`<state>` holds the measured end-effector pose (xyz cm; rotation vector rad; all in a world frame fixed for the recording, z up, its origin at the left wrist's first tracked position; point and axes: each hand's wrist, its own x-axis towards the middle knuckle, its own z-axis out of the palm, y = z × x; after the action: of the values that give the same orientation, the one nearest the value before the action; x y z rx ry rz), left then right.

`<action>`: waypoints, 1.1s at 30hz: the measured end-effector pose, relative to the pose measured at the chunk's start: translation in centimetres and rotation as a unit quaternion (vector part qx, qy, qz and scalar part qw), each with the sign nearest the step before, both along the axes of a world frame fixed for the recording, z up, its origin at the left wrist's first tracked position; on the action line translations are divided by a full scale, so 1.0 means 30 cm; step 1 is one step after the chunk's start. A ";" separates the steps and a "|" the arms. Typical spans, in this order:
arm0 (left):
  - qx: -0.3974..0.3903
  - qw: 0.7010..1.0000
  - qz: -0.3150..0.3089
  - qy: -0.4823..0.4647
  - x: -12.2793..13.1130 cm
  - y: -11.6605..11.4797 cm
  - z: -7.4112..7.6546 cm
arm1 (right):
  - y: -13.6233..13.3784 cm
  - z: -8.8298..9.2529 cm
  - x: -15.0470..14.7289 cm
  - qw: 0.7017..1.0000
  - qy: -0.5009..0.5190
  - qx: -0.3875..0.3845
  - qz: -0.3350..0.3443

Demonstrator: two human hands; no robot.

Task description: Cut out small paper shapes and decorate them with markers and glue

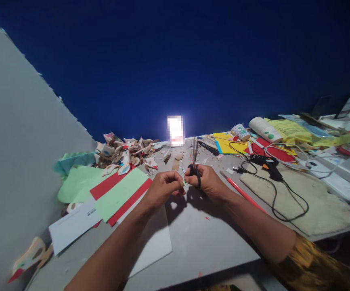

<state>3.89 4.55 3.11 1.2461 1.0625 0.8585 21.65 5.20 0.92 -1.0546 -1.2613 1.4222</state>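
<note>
My right hand (209, 181) is closed round the black handles of a pair of scissors (195, 155), whose blades point up and away from me. Close beside it, my left hand (166, 186) is closed in a pinch near a tiny light green scrap of paper (185, 183). The fingertips of both hands nearly meet at this scrap, and which fingers grip it is partly hidden. Under the left forearm lies a white sheet (155, 238), with green paper (122, 194) and red paper (114, 182) strips further left.
A heap of painted cardboard cut-outs (126, 153) lies at the back left against the blue wall. To the right are a red pencil-like stick (243, 193), a black glue gun (271, 166) with its cable, a pale slab (308, 198) and paper cups (265, 129). A bright blurred light (175, 130) stands behind.
</note>
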 end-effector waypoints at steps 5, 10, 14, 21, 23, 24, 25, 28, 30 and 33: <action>-0.044 0.994 0.072 -0.073 0.006 0.007 -0.019 | 0.002 -0.005 -0.003 1.000 0.010 -0.004 -0.007; -0.023 0.987 0.119 -0.102 0.016 0.002 -0.022 | -0.002 -0.010 -0.013 1.000 0.023 0.003 0.011; -0.002 0.975 0.163 -0.154 0.020 0.004 -0.019 | -0.010 -0.004 -0.018 0.998 -0.001 0.015 0.060; 0.056 0.967 0.187 -0.163 0.010 -0.004 0.019 | -0.018 -0.024 -0.006 0.976 -0.067 -0.008 0.207; 0.080 0.964 0.199 -0.154 0.009 -0.009 0.030 | -0.018 -0.033 -0.004 0.974 -0.072 -0.005 0.214; 0.088 0.963 0.204 -0.153 0.009 -0.011 0.033 | -0.017 -0.037 -0.004 0.973 -0.073 -0.002 0.218; 0.092 0.962 0.206 -0.153 0.009 -0.012 0.035 | -0.016 -0.041 -0.004 0.973 -0.071 0.002 0.220; 0.096 0.961 0.206 -0.156 0.009 -0.013 0.032 | -0.011 -0.054 -0.008 0.975 -0.064 -0.005 0.214; 0.095 0.962 0.202 -0.155 0.010 -0.011 0.029 | -0.009 -0.062 -0.011 0.977 -0.071 -0.020 0.201; 0.093 0.963 0.199 -0.156 0.011 -0.009 0.028 | -0.012 -0.068 -0.015 0.979 -0.076 -0.036 0.187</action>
<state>4.20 4.28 3.95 1.0158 1.0031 1.4419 21.20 4.85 -1.12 -1.0259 -1.5929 1.7047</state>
